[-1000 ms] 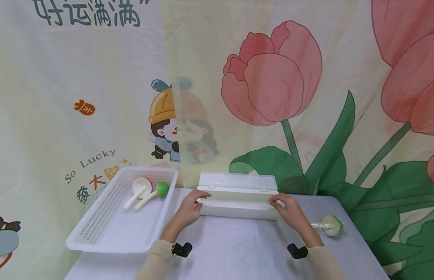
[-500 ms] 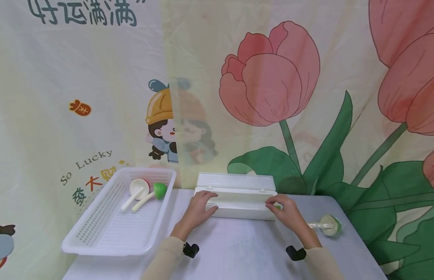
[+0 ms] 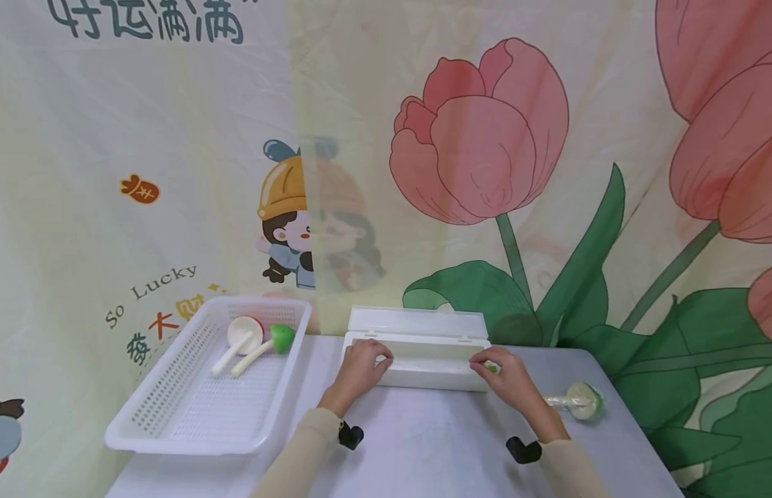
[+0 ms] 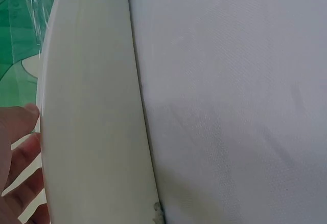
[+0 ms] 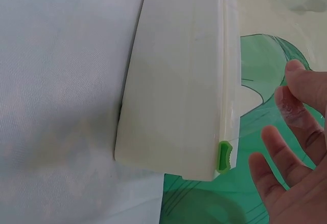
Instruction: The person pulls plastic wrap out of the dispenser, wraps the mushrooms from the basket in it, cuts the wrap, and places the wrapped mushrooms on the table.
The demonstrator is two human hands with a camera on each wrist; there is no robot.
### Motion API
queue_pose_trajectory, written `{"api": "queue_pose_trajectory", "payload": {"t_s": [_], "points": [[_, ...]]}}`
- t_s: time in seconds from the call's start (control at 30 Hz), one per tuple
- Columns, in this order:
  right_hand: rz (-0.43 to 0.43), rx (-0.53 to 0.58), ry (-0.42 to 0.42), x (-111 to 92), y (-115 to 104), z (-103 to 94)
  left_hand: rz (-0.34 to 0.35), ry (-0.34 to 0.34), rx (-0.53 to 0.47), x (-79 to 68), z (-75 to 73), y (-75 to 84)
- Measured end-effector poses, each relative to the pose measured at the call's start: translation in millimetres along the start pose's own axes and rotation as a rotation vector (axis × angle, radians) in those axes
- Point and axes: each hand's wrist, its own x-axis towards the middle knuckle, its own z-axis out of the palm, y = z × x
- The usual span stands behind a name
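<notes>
In the head view, a long white cling film dispenser (image 3: pixel 423 379) stands at the back of the table with its lid (image 3: pixel 417 323) raised. A green slide cutter (image 5: pixel 225 156) sits at its right end. Clear cling film (image 5: pixel 263 124) stretches from the box toward my right hand (image 3: pixel 507 370), whose thumb and index finger pinch it. My left hand (image 3: pixel 361 363) is at the front left rim, thumb and index finger pinching the film's edge. Shiny streaks of film (image 4: pixel 36 4) show above the rim in the left wrist view. The roll inside is hidden.
A white perforated basket (image 3: pixel 304 325) stands at the left. It holds a white round-headed tool with a red rim (image 3: pixel 245 337) and a green-headed brush-like tool (image 3: pixel 280 339). Near the right table edge lies a similar green and pale tool (image 3: pixel 582 401) in clear wrapping. A printed curtain hangs behind.
My left hand has moved right along the dispenser's front rim, its fingers opening and then closing to a pinch. The right hand has shifted slightly left, and the green slide cutter has come into sight.
</notes>
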Motion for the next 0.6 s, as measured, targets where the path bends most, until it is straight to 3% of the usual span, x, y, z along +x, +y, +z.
{"api": "queue_pose_trajectory", "payload": {"t_s": [0.17,0.37,0.47,0.6], "points": [[0.026,-0.010,-0.008,2,-2,-2.3,0.046,0.061,-0.008,1.5,-5.9,1.7],[0.074,0.001,0.017,7,-5,-3.6,0.147,0.138,-0.101,5.4,-24.1,4.2],[0.115,0.034,0.044,9,-6,-4.4,0.195,0.116,-0.144,7.3,-34.6,6.3],[0.110,0.098,0.089,14,-8,-7.6,0.183,0.058,-0.235,6.5,-44.0,4.4]]}}
